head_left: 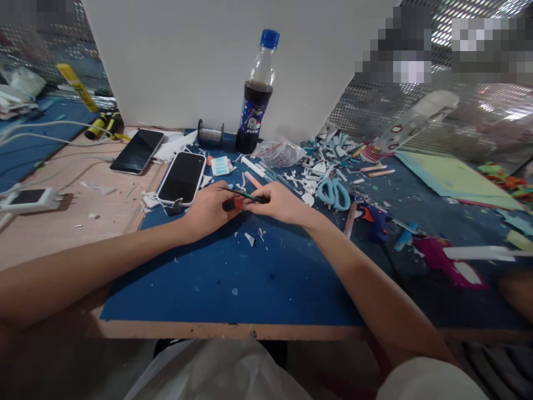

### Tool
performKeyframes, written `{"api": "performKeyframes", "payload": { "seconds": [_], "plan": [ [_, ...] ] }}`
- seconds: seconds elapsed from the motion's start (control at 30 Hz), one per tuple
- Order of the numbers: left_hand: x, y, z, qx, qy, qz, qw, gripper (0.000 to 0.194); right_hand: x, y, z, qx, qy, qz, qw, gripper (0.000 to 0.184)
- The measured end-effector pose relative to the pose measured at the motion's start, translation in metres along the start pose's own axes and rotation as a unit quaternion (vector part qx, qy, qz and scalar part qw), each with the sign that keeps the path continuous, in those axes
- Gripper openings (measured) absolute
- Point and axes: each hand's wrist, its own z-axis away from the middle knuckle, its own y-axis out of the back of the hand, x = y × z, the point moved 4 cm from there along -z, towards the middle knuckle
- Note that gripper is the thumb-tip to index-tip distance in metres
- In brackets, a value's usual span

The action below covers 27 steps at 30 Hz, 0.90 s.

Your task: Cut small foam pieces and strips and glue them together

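Handwork looks midway: a small dark-orange piece (230, 205) sits between the two hands at the centre of the dial, above the worktop (258, 289), and its exact shape is too small to make out. Done, as judged from debris: some cutting or trimming, since white scraps (250, 239) lie just off the hands at 6 o'clock and a larger scrap pile (333, 153) spreads at 2 o'clock. Light-blue scissors (334, 194) lie out of the grip at 3 o'clock. Left: work on the held piece appears unfinished, as both hands are engaged with it; amount remaining cannot be read. Pose: left forearm (125, 253) enters from 8 o'clock, right forearm (366, 278) from 4 o'clock, elbows wide, wrists converging. Left hand (210, 211) is curled, back upward, its fingers drawn together round the piece, beside a white-rimmed phone (183, 176) at 10 o'clock. Right hand (287, 203) has thumb and fingers clamped on a thin dark tool (255, 196), type uncertain, its tip directed toward 9 o'clock across the left fingers. Whether the two hands touch: cannot tell.
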Motion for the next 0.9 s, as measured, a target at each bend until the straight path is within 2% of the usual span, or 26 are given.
{"api": "performKeyframes", "payload": {
  "seconds": [0.17, 0.37, 0.53, 0.73, 0.9],
  "plan": [
    [0.001, 0.000, 0.000, -0.004, 0.002, 0.004, 1.000, 0.017, 0.000, -0.001, -0.001, -0.004, 0.029, 0.015, 0.999, 0.043],
    [0.005, 0.002, 0.000, -0.003, -0.011, 0.010, 1.000, 0.022, 0.001, -0.001, -0.001, -0.012, 0.026, 0.024, 0.999, 0.042],
    [0.003, 0.001, 0.000, -0.005, -0.011, 0.009, 1.000, 0.023, -0.002, -0.002, 0.000, 0.003, 0.005, 0.056, 0.998, 0.035],
    [0.003, 0.002, 0.001, -0.002, -0.006, 0.014, 1.000, 0.023, -0.011, -0.006, 0.003, 0.031, 0.013, 0.067, 0.997, 0.026],
    [0.005, 0.004, 0.000, 0.004, -0.005, 0.004, 1.000, 0.022, -0.003, 0.002, 0.005, 0.055, -0.036, 0.067, 0.996, 0.008]
  ]
}}
